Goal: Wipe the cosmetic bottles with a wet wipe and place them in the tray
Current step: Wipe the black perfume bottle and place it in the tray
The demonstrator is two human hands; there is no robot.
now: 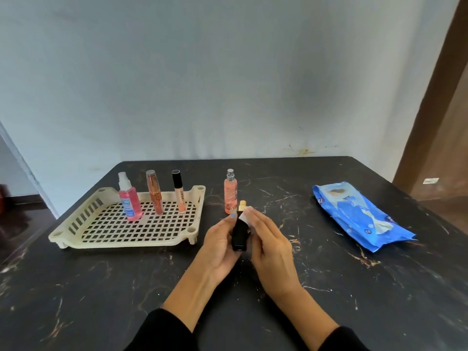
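Three bottles (130, 198) stand in the tray (76, 230). The left hand (221, 243) grips a black bottle (239, 235) above the counter (329, 287); the right hand (269, 243) apparently pinches a wipe (245, 216) on it. A peach bottle (230, 190) waits.

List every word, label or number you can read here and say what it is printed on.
No text here is sharp enough to quote.
Pink spray bottle: blue label, print blurred.
Lip gloss tube: vertical lettering, too small to read.
Peach spray bottle: faint print, unreadable.
Blue wipes pack: logos and round badges, blurred.
Black bottle: no print visible.
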